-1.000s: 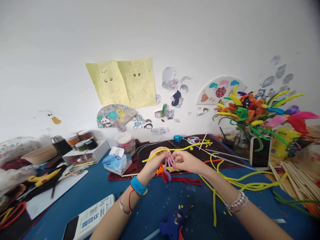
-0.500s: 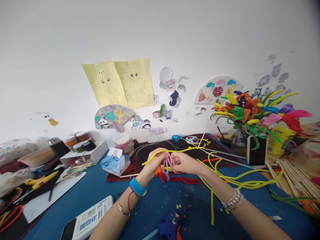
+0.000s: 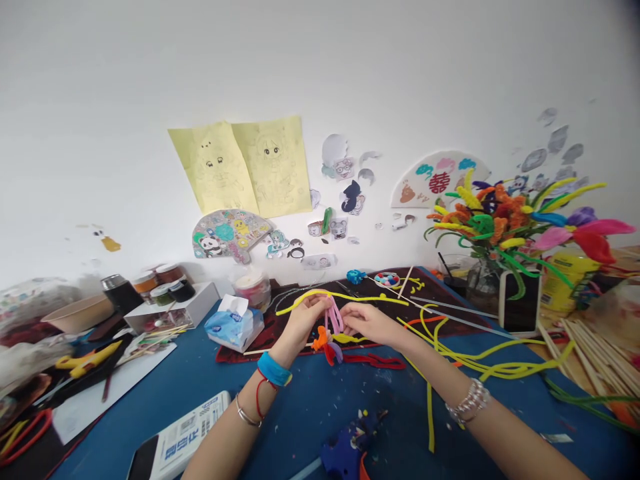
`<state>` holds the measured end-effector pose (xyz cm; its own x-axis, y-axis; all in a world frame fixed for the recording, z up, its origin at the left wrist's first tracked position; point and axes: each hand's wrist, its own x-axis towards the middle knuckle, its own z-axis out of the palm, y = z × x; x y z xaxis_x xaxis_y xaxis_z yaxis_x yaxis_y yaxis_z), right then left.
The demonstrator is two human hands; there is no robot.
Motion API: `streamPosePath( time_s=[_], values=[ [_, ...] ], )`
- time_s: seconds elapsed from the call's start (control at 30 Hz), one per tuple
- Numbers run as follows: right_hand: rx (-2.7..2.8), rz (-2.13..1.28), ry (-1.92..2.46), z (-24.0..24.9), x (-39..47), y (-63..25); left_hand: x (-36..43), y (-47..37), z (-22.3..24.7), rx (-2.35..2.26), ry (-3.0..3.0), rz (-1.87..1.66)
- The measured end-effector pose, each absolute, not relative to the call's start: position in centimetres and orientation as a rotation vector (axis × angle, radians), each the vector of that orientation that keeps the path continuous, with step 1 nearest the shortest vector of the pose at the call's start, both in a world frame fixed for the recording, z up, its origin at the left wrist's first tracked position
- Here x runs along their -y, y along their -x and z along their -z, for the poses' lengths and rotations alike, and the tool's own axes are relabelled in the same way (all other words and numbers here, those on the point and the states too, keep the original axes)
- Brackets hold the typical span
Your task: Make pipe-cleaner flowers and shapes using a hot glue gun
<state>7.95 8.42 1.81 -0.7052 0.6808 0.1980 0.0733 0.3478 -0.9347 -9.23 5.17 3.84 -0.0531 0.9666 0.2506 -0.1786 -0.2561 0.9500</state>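
Observation:
Fingertips of my left hand (image 3: pixel 303 321) pinch the top of a bundle of looped pink pipe cleaners (image 3: pixel 333 315), which hangs down from them. A long yellow pipe cleaner (image 3: pixel 370 299) runs across at the same fingertips, its ends sticking out to both sides. My right hand (image 3: pixel 371 324) has its fingers closed at the right edge of the pink loops, seemingly on one of them; the exact grip is small to see. Just below the loops lie an orange, red and purple fuzzy piece (image 3: pixel 327 347) and a red pipe cleaner bundle (image 3: pixel 377 361) on the table.
Loose yellow pipe cleaners (image 3: pixel 493 367) spread to the right. A blue glue gun (image 3: pixel 345 450) lies in front, a tissue pack (image 3: pixel 234 327) and white box (image 3: pixel 187 310) to the left. A phone (image 3: pixel 520 303) leans by a vase of pipe-cleaner flowers (image 3: pixel 493 227). Wooden sticks (image 3: pixel 585 353) lie far right.
The pink strands, fanned out between my hands before, now hang closer together. My right fingers have shifted slightly down and are a little less bunched. The view has turned slightly left.

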Motion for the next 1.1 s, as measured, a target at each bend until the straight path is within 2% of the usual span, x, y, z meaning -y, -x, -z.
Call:
streamPosePath(
  time_s=[0.17, 0.43, 0.6, 0.93, 1.1],
  values=[
    [1.964, -1.413, 0.578, -2.5, -7.7, -7.5, -4.9, 8.8, -3.4, -0.936, -1.300, -1.495],
    [2.002, -1.310, 0.723, -1.3, -7.4, -6.7, -5.1, 8.3, -2.8, -0.962, -1.316, -1.457],
    [2.048, -1.317, 0.741, -1.4, -7.4, -6.9, -4.4, 8.5, -4.1, -1.001, -1.435, -1.378],
    [2.086, -1.144, 0.704, -4.6, -5.5, -7.7, -3.0, 9.6, -6.5, -1.023, -1.621, -1.410],
    [2.051, -1.316, 0.599, -5.1, -4.9, -7.8, -2.0, 8.6, -6.7, -0.956, -1.547, -1.508]
  ],
)
